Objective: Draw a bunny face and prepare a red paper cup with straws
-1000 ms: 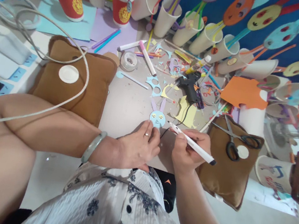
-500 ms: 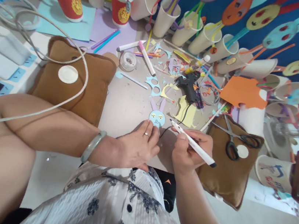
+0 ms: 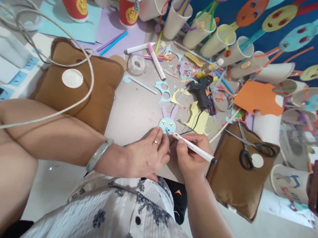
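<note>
A light-blue paper rabbit face (image 3: 167, 123) with purple ears lies flat on the table, with yellow eyelids and a black drawn nose and mouth. My left hand (image 3: 150, 153) rests over its lower edge, fingers stretched out flat and pressing it down. Pinched in my right hand (image 3: 193, 155) is a white marker pen (image 3: 197, 151), its black end cap pointing to the right. The pen's tip touches, or hovers just over, the face beside the mouth; which of the two I cannot tell.
A black glue gun (image 3: 202, 91) lies among paper scraps beyond the rabbit. Scissors (image 3: 245, 147) rest on a brown cushion (image 3: 234, 192) at right. Another brown cushion (image 3: 98, 87) lies at left under a white cable (image 3: 93, 74). Paper cups (image 3: 177, 19) with rabbit figures line the back.
My right hand has moved left with the marker pen, bringing its tip from beside the rabbit face onto or just over it. My left hand stays in place.
</note>
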A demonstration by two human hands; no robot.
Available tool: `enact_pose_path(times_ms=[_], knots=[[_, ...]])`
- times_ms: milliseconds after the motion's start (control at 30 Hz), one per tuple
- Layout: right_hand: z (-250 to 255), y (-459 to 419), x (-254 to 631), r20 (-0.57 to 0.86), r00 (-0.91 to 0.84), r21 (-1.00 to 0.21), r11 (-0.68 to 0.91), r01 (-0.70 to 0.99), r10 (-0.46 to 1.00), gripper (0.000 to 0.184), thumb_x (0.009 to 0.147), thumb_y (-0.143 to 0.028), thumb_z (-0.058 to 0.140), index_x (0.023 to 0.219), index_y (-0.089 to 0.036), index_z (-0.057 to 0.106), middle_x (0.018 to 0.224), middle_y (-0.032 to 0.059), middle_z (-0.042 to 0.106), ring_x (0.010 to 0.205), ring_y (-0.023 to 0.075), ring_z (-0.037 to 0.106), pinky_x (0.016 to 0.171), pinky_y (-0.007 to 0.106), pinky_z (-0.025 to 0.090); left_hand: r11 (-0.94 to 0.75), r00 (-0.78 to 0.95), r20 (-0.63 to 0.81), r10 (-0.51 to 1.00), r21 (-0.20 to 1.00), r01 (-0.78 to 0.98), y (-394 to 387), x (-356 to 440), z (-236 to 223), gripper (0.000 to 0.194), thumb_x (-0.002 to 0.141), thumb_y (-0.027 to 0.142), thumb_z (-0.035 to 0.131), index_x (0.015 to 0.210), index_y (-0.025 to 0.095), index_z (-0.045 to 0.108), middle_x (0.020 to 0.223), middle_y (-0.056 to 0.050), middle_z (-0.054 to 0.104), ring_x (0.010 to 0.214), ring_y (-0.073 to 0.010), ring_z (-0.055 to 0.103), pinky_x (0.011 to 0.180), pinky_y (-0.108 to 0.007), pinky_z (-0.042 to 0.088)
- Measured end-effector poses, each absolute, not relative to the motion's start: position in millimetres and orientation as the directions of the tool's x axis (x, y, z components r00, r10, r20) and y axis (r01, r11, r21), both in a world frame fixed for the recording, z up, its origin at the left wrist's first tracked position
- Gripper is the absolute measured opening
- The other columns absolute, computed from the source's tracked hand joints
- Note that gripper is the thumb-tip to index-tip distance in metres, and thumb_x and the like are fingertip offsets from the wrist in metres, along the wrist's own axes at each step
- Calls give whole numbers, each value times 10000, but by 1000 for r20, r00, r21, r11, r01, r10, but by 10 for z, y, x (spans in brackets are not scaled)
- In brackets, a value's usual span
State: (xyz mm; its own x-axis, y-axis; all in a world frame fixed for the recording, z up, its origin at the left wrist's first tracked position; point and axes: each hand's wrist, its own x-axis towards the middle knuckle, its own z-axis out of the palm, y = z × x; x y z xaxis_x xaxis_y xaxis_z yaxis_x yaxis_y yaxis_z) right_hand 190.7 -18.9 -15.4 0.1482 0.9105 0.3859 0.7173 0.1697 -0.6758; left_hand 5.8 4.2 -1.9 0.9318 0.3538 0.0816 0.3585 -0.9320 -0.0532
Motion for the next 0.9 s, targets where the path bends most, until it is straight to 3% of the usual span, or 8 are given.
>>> enact_pose_path(times_ms=[300,900], knots=[[-124,-155,1899,443,70,-612,244,752,894,56,868,-260,666,852,-222,628,710,-13,706,599,148,656,553,267,519,-935,935,103,340,-70,348,47,41,13,827,818,780,585,1210,59,684,1321,-316,635,1219,-524,619,1049,-624,398],[-135,-161,1900,456,85,-610,241,755,886,58,851,-245,678,840,-223,625,691,-20,696,590,144,651,548,260,508,-926,927,104,361,-77,369,26,62,-37,834,783,804,605,1194,83,688,1330,-302,635,1240,-523,606,1072,-629,376]])
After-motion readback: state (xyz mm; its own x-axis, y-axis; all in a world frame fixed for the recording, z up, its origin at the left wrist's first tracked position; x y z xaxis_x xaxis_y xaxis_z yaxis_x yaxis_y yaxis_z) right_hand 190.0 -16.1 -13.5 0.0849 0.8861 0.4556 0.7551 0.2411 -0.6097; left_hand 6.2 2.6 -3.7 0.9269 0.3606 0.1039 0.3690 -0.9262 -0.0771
